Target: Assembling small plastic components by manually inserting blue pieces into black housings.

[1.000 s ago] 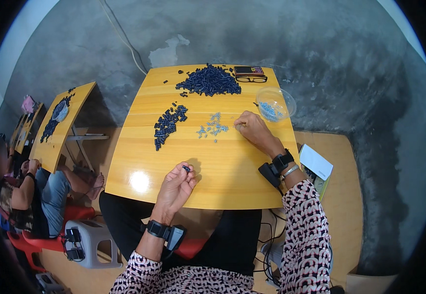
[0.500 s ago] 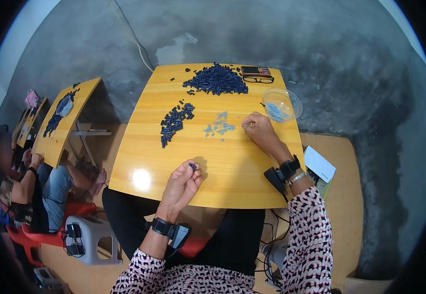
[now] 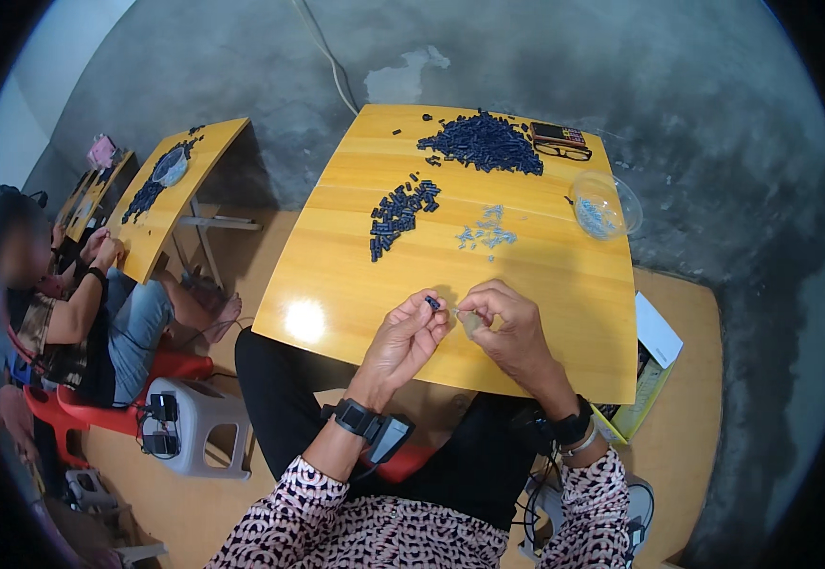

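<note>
left hand [image 3: 403, 339] pinches a small dark plastic piece [image 3: 431, 302] at frame centre, over the glossy yellow wooden table [image 3: 536, 275]. right hand [image 3: 507, 327] pinches a tiny pale part [image 3: 458, 310] just beside it. dark heap [image 3: 484, 142] at upper centre, clear round bowl [image 3: 605, 204] at upper right.

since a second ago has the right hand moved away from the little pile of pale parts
Yes. The right hand has pulled back from the pale parts toward the table's near edge, meeting the left hand, whose fingers pinch a small dark piece.

Your tabletop [image 3: 545, 284]: glossy yellow wood, glare near left edge. Bowl [image 3: 606, 204] at right edge: clear plastic. Small parts [image 3: 485, 142]: matt dark plastic.
</note>
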A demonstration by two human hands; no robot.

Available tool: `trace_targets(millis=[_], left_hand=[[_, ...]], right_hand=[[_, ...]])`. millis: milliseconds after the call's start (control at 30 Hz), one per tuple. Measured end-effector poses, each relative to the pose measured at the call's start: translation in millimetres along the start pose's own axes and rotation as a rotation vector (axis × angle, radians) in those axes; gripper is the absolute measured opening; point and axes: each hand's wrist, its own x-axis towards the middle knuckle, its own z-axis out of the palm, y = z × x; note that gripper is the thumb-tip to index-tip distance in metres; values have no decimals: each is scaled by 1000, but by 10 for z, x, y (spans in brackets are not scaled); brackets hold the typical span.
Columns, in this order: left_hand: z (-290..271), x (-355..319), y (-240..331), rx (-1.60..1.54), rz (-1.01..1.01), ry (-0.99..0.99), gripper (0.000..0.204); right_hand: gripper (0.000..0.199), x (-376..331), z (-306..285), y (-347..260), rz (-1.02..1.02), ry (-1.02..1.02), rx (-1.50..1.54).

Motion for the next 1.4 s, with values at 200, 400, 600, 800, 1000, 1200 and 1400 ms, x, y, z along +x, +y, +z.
trace_targets(millis=[200,400,600,800,1000,1200,1400], left_hand=[[-30,-20,8,-3,13,-7,18],[-44,-11,-2,-30,6,-4,16],[-30,-12,-8,-10,-4,-9,16],[16,-32,8,17,-10,16,16],[44,-40,-5,52,-1,38,16],[4,-34,-35,129,25,52,17],[-4,-24,-37,183,29,25,17]], right_hand=[[13,8,160,3,-80,51,-9],[12,7,168,32,-71,46,-31],[10,-3,167,25,-47,39,-45],[11,-16,186,53,-19,39,-40],[9,-49,195,54,138,27,61],[12,-80,238,16,407,73,279],[14,-63,215,53,512,39,409]])
